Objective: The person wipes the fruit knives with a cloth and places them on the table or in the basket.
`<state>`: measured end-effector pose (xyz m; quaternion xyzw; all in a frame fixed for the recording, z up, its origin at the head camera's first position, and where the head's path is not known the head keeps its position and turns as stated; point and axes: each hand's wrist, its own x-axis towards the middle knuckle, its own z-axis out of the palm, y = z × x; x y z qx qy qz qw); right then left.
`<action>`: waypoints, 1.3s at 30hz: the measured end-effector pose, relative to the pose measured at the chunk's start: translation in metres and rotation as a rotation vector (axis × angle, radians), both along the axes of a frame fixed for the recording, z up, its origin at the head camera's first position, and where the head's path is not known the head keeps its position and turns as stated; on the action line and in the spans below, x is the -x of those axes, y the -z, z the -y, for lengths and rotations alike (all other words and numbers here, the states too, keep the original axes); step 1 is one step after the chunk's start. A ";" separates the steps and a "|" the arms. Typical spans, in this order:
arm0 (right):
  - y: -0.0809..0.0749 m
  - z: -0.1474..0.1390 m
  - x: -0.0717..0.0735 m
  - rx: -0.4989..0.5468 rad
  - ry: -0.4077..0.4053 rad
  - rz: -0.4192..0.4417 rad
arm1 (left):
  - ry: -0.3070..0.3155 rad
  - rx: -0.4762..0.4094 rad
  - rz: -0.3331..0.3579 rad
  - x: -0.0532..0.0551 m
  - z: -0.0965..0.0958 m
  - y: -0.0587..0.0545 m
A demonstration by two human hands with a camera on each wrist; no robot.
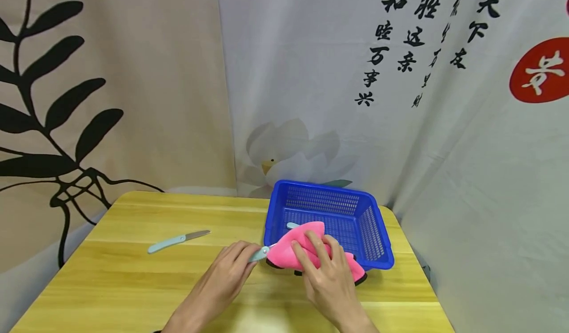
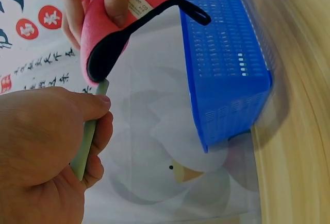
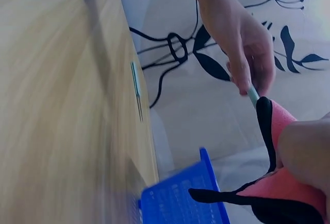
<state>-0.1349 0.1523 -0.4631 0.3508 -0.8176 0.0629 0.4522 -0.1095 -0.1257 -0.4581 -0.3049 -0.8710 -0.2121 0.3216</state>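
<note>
Left hand [image 1: 228, 269] grips a knife [image 1: 258, 255], right hand [image 1: 328, 276] grips pink cloth [image 1: 284, 255] against its end; wiping, I'd guess, needs a steady pull next.

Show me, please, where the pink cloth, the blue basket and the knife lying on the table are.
Pink cloth [image 1: 286, 255], head view: on its pink fabric.
Blue basket [image 1: 320, 200], head view: inside of its far wall.
Knife [image 1: 175, 241], head view: on its light-blue handle.

Matt pink cloth [image 1: 284, 255], smooth plastic-looking knife handle [image 1: 260, 254] — shiny plastic basket [image 1: 329, 187], glossy wood-grained table [image 1: 111, 273] — creased fabric backdrop [image 1: 169, 76]
</note>
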 end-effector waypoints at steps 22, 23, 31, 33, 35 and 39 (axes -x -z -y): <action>0.003 -0.024 -0.004 0.251 -0.099 -0.012 | 0.227 -0.692 0.489 -0.010 -0.008 -0.003; 0.003 -0.023 -0.004 0.254 -0.106 -0.020 | 0.251 -0.733 0.558 -0.011 -0.008 -0.004; -0.005 -0.005 -0.004 0.259 -0.176 -0.088 | 0.382 -0.862 0.854 -0.009 -0.011 -0.010; -0.007 0.001 -0.005 0.247 -0.176 -0.098 | 0.396 -0.860 0.891 -0.009 -0.011 -0.010; -0.009 0.007 -0.006 0.231 -0.182 -0.114 | 0.400 -0.850 0.929 -0.008 -0.012 -0.010; -0.011 0.018 -0.008 0.187 -0.182 -0.141 | 0.412 -0.827 0.959 -0.008 -0.014 -0.008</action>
